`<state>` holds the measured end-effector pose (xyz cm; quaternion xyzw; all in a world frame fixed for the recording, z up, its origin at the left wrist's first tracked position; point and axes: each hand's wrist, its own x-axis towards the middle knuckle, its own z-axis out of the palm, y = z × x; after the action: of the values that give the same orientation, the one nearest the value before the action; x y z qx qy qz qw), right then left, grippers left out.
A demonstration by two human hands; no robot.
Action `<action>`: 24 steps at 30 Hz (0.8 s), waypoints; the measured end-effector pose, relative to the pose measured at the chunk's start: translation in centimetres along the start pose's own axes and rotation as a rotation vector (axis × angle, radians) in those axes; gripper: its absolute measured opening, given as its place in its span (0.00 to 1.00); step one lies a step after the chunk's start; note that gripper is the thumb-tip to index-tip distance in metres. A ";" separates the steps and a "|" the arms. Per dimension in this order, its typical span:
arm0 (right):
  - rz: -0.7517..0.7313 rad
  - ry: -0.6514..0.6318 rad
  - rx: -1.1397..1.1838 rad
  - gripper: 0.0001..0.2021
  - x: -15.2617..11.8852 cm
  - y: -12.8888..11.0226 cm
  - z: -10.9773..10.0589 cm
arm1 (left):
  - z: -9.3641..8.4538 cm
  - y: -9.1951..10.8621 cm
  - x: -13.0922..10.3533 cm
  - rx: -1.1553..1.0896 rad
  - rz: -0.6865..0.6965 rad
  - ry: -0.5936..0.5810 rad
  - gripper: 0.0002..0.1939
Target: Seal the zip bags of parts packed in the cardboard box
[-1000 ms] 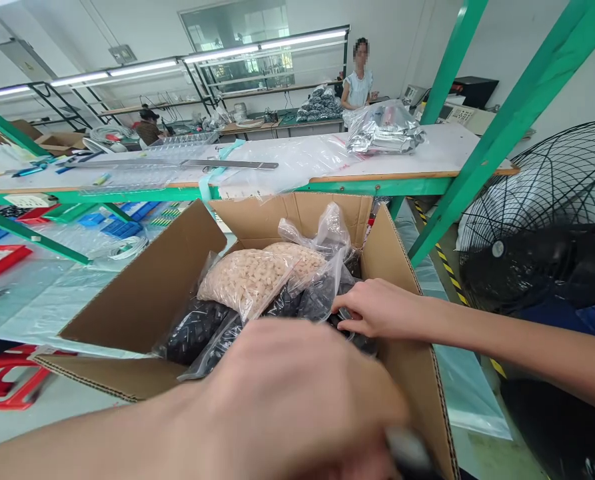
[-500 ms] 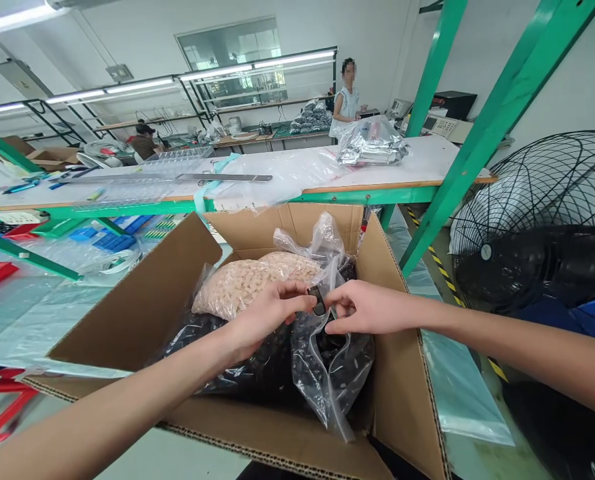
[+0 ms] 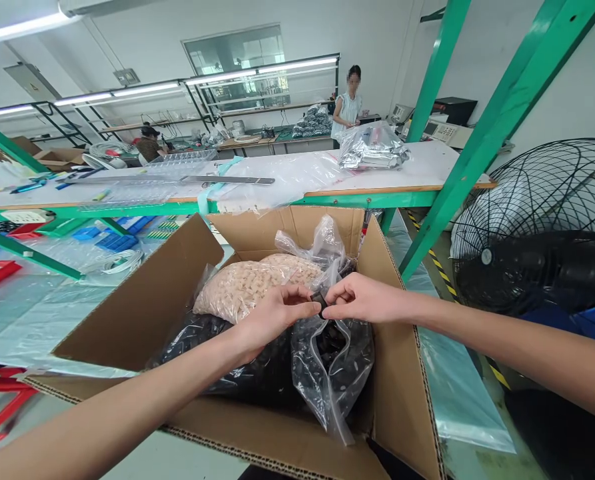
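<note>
1. Fingertips of both hands meet over the open cardboard box (image 3: pixel 142 300): the left hand (image 3: pixel 272 313) and the right hand (image 3: pixel 362 300) each pinch 1 small black part (image 3: pixel 320 301) between thumb and forefinger, closed tight on it from either side.
2. Compared with 0.5 s ago, the part shows less; the 2 pinches have drawn closer and sit slightly lower, and 1.0 s ago the left hand was still a blur near the camera. I judge that the part is now shared between both hands, not passed.
3. Directly below hangs the clear bag of black parts (image 3: pixel 330 367), its mouth open just under the fingers.
4. Left and far of it lies a bag of beige parts (image 3: pixel 250 283); more dark bags fill the near left of the box.
5. Box walls rise close on the right and far sides, and the flaps stand up; open room lies upward and toward the near edge.
6. Farther right stand a green post (image 3: pixel 477 143) and a black fan (image 3: pixel 542 227); a workbench (image 3: pixel 442 163) crosses the far side, with a person (image 3: pixel 348 107) standing beyond it.
</note>
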<state>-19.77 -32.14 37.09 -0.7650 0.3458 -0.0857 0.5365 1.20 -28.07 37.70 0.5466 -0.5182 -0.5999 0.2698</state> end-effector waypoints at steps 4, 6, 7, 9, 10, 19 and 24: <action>0.021 -0.009 -0.029 0.16 -0.3 -0.4 0.0 | 0.1 -0.1 -0.1 0.033 0.006 -0.015 0.18; 0.029 -0.025 -0.040 0.15 -0.4 -0.3 0.1 | 0.1 -0.2 -0.1 0.039 0.006 -0.021 0.18; 0.035 -0.036 -0.043 0.14 -0.5 -0.2 0.1 | 0.1 -0.1 -0.2 0.041 0.006 -0.016 0.17; 0.048 -0.052 -0.047 0.13 -0.5 0.0 0.2 | 0.0 -0.1 -0.2 0.052 0.002 0.001 0.17; 0.052 -0.055 -0.050 0.13 -0.5 0.2 0.2 | 0.0 -0.2 -0.2 0.058 0.000 0.008 0.17; 0.056 -0.018 -0.086 0.15 -0.5 -0.2 0.1 | 0.0 -0.5 -0.2 0.034 -0.008 -0.006 0.15; 0.044 0.004 -0.082 0.13 -0.5 -0.3 0.4 | 0.2 -0.7 -0.3 -0.034 -0.018 -0.090 0.16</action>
<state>-19.78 -31.48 37.34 -0.7785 0.3666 -0.0612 0.5058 1.23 -27.52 37.14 0.5191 -0.5146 -0.6351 0.2499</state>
